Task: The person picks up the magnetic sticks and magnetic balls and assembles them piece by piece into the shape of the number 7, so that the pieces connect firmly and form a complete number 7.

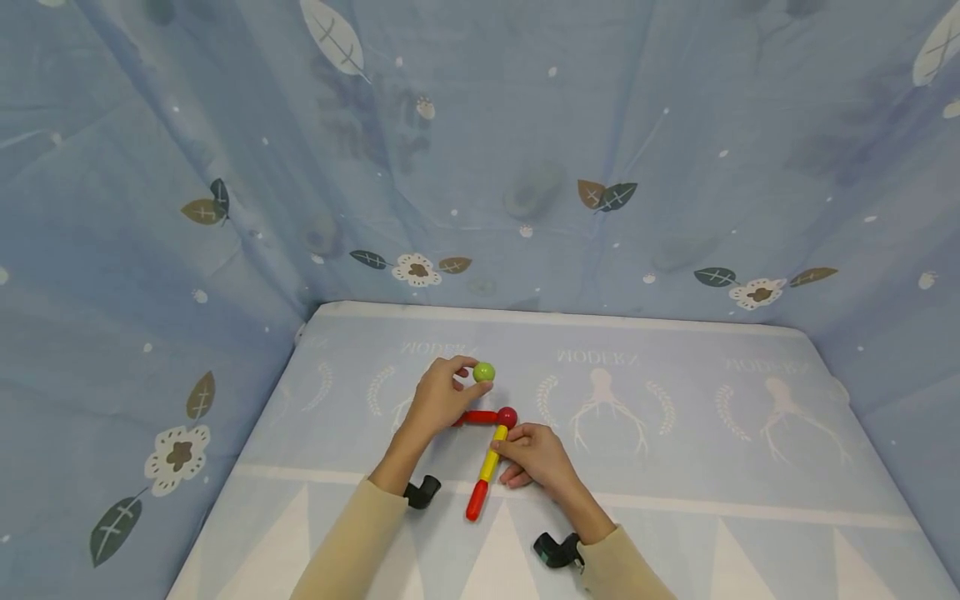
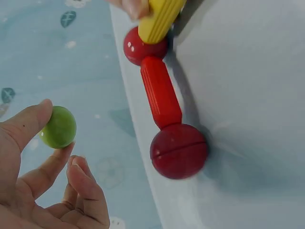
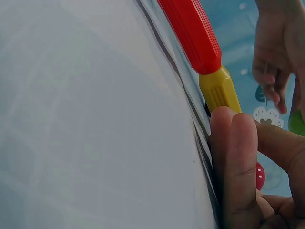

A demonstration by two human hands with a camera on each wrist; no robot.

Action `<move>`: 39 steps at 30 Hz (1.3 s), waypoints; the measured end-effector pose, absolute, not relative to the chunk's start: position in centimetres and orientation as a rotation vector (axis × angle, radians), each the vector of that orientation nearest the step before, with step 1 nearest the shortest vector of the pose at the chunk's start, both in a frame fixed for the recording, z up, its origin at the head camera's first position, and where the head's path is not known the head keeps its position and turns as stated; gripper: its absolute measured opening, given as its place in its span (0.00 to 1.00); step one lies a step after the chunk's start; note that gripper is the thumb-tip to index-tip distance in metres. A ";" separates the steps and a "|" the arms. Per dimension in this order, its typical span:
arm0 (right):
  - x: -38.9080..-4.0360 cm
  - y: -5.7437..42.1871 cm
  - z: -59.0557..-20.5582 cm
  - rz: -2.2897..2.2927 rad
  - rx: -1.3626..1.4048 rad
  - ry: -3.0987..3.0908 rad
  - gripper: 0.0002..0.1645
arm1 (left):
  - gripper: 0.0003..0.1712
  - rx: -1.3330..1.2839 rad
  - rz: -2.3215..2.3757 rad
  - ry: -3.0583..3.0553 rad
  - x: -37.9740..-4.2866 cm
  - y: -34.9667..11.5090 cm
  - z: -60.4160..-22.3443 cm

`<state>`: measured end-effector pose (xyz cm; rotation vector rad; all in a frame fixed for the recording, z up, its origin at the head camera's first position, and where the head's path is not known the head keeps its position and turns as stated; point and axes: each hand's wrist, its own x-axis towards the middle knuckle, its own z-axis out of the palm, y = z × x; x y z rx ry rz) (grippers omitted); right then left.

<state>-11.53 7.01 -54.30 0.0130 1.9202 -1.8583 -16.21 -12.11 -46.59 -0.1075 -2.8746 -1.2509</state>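
Observation:
My left hand (image 1: 438, 398) pinches a small green ball (image 1: 483, 372) between thumb and fingertip, held above the table. In the left wrist view the other fingers curl loosely, away from the ball. My right hand (image 1: 543, 457) pinches a yellow rod (image 1: 489, 466) between thumb and fingers. One end of that rod meets a red ball (image 1: 507, 417); a red rod (image 1: 477, 500) joins its near end. From the same red ball another red rod (image 1: 482, 417) runs left, partly behind my left hand. A second red ball (image 2: 179, 151) sits at its far end in the left wrist view.
The table (image 1: 675, 400) has a pale blue and white patterned cover. Patterned blue cloth (image 1: 480, 167) hangs behind it and along both sides. A black wrist device (image 1: 557, 550) is by the right sleeve, another black one (image 1: 424, 492) by the left forearm.

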 end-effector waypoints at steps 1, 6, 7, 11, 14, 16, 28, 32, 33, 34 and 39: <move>-11.5 7.0 -54.3 -1.856 0.013 1.921 0.22 | 0.26 -0.125 -1.256 -2.866 -15.6 -12.4 -46.5; -11.6 7.0 -54.2 -1.842 0.015 1.936 0.23 | 0.24 -0.141 -1.256 -2.833 -12.4 -13.6 -46.9; -11.6 7.0 -54.3 -1.840 0.017 1.937 0.23 | 0.24 -0.139 -1.255 -2.827 -11.7 -13.8 -47.1; -11.5 6.9 -54.5 -1.829 0.025 1.938 0.24 | 0.23 -0.089 -1.263 -2.830 -9.4 -14.5 -47.9; -11.4 6.9 -54.6 -1.823 0.034 1.937 0.24 | 0.23 -0.035 -1.269 -2.850 -7.8 -14.9 -48.5; -11.4 6.9 -54.6 -1.824 0.038 1.932 0.24 | 0.24 -0.009 -1.276 -2.865 -6.9 -15.1 -48.9; -11.5 7.0 -54.4 -1.851 0.026 1.925 0.22 | 0.23 -0.011 -1.385 -2.955 -3.7 -16.1 -49.7; -11.4 6.9 -54.2 -1.855 0.027 1.925 0.22 | 0.23 -0.076 -1.454 -3.004 -2.9 -16.7 -50.0; -11.4 6.9 -54.1 -1.856 0.028 1.925 0.22 | 0.23 -0.094 -1.473 -3.011 -2.8 -16.9 -50.0; -11.4 6.9 -54.1 -1.857 0.028 1.926 0.22 | 0.22 -0.110 -1.489 -3.017 -2.6 -17.0 -50.1; -11.3 6.9 -54.1 -1.852 0.040 1.930 0.23 | 0.20 -0.216 -1.525 -3.085 -2.1 -17.6 -50.1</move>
